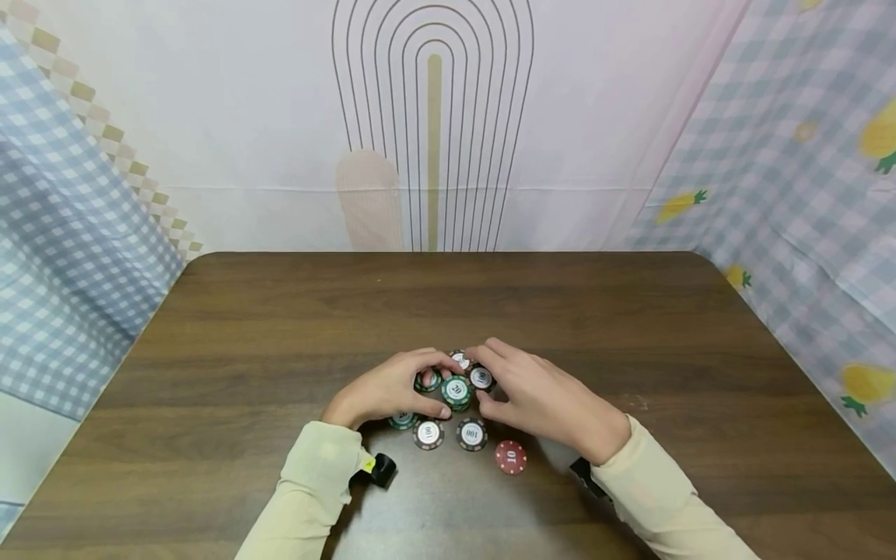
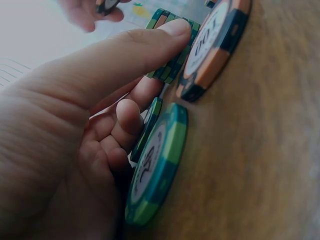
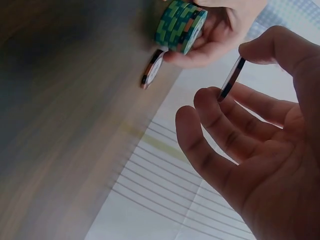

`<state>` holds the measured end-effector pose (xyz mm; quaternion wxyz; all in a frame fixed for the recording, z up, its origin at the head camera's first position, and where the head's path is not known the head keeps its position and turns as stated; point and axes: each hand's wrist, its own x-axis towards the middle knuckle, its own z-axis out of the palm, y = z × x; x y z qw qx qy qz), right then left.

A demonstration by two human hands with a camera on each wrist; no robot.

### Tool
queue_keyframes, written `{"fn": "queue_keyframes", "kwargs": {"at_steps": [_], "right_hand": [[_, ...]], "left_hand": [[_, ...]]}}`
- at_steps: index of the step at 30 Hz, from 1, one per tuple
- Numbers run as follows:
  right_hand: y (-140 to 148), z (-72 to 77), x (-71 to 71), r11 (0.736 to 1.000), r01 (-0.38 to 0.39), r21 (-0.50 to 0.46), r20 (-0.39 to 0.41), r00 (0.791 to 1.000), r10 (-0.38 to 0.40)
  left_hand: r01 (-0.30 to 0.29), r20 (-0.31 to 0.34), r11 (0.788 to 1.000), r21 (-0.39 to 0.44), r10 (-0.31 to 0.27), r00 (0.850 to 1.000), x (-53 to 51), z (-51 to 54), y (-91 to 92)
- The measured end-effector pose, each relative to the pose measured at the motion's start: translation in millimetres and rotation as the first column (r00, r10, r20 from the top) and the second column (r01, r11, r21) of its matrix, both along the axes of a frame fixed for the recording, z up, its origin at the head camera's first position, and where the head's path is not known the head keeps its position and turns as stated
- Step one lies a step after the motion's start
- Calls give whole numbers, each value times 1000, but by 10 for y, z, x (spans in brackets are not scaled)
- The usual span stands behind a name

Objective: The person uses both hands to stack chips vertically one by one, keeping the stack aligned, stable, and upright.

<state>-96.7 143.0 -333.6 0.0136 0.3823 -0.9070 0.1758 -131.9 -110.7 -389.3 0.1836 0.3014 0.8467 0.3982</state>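
Note:
A stack of mostly green chips (image 1: 456,391), with orange-edged ones among them, stands between the hands. My left hand (image 1: 392,387) grips it between thumb and fingers; in the left wrist view the thumb lies along the stack (image 2: 170,62). My right hand (image 1: 542,393) pinches one dark-edged chip (image 1: 481,378) just right of the stack; the right wrist view shows that chip (image 3: 232,80) held at its edge between thumb and a finger, off the table. Another green chip (image 1: 428,379) shows under the left fingers.
Behind the stack lies a chip (image 1: 460,360). In front are a green chip (image 1: 402,421), two chips marked 100 (image 1: 428,434) (image 1: 472,434) and a red chip marked 10 (image 1: 511,457). The brown table (image 1: 280,311) meets a patterned cloth backdrop (image 1: 280,155).

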Motion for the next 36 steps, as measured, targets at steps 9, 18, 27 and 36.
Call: {"fn": "queue_keyframes", "kwargs": {"at_steps": [9,18,27,36], "right_hand": [[-152,2,-50,999,-37,-1,-39,999,37],[-205,-97,-46,1000,-14,19,51,999,13],[-219,-178,-41,998,-2,56,32,999,0],[-225,-229,-39,999,-16,45,25,1000,14]], "left_hand": [[0,-49,1000,11,1,999,-35,27,-13],[11,-43,1000,23,-10,999,-36,10,-4],[2,-33,1000,7,-2,999,-14,-11,4],[-1,-17,1000,10,1,1000,-21,-20,-1]]}}
